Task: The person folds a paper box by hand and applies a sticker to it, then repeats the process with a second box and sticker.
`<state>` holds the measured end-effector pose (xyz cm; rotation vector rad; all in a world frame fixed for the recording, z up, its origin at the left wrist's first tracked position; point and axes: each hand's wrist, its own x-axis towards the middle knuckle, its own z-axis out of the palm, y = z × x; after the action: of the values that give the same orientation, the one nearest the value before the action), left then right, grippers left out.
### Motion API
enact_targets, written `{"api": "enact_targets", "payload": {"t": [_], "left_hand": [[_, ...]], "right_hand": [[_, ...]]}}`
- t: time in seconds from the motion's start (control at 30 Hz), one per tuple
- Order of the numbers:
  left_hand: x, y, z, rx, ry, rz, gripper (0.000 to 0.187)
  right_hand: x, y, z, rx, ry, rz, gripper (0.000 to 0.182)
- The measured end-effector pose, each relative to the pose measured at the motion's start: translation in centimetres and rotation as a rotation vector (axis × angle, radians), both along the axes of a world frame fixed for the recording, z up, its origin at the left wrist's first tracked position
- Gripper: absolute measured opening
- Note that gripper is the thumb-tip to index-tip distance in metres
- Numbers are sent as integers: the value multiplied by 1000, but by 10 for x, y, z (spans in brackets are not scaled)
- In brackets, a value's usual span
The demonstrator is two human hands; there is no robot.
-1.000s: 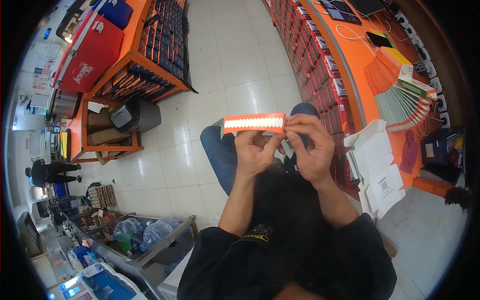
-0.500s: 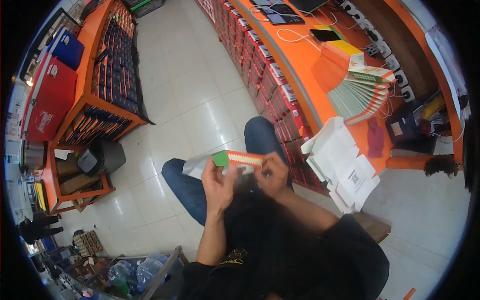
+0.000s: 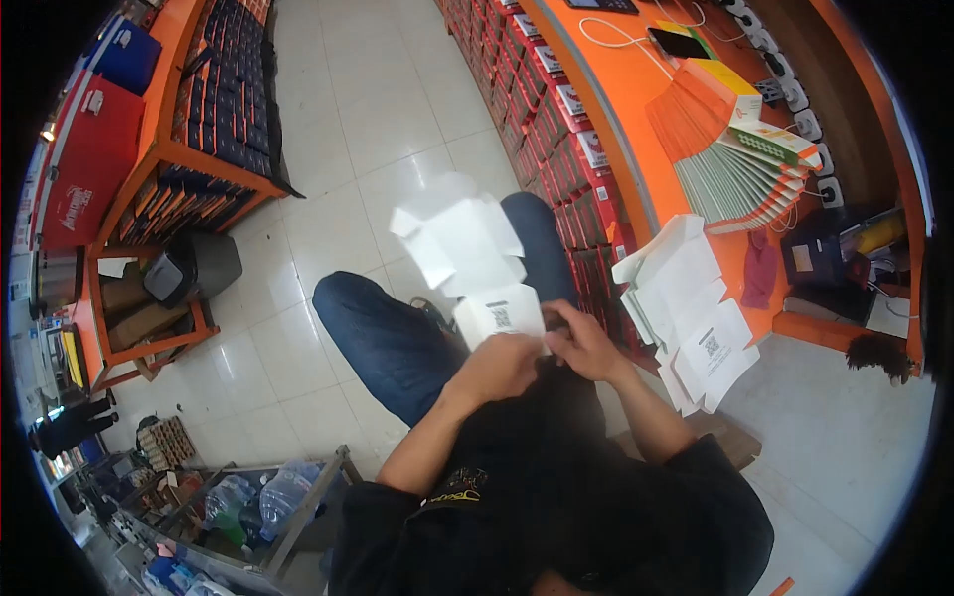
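Note:
An unfolded white carton with a QR code near its lower end extends over my lap, its blank face up. My left hand is closed on the carton's lower left edge. On the lower right corner, my right hand pinches the same carton, fingers bent. More flattened white cartons lie stacked on the edge of the orange counter to the right, the top one showing a QR code. Behind them stands a fanned row of folded orange and green cartons.
The orange counter also holds a phone, cables and a pink cloth. Red boxes are stacked beneath it. At left are shelves of dark boxes, a red cooler and a black bin. A metal-framed cart holds plastic bottles.
The carton in my hands now shows its white side, spread open and pointing away, where its green and orange side showed before. Both hands have shifted, and the view has moved slightly.

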<state>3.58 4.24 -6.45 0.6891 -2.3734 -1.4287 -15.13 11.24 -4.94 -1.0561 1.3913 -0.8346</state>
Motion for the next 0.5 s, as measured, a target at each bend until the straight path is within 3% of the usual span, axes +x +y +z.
{"api": "enact_targets", "payload": {"t": [0.07,0.13,0.23,0.33,0.5], "left_hand": [[-4,16,-6,260,138,16,17],[2,22,-19,276,6,-11,17],[13,26,-38,767,40,85,9],[14,28,-48,942,176,162,9],[15,23,-51,1021,112,340,10]], "right_hand": [[0,7,6,55,87,80,19],[-4,22,-9,161,5,-84,15],[-11,34,-28,215,-87,-182,11],[-12,37,-31,230,-173,-204,10],[-5,34,-25,156,-158,-209,11]]}}
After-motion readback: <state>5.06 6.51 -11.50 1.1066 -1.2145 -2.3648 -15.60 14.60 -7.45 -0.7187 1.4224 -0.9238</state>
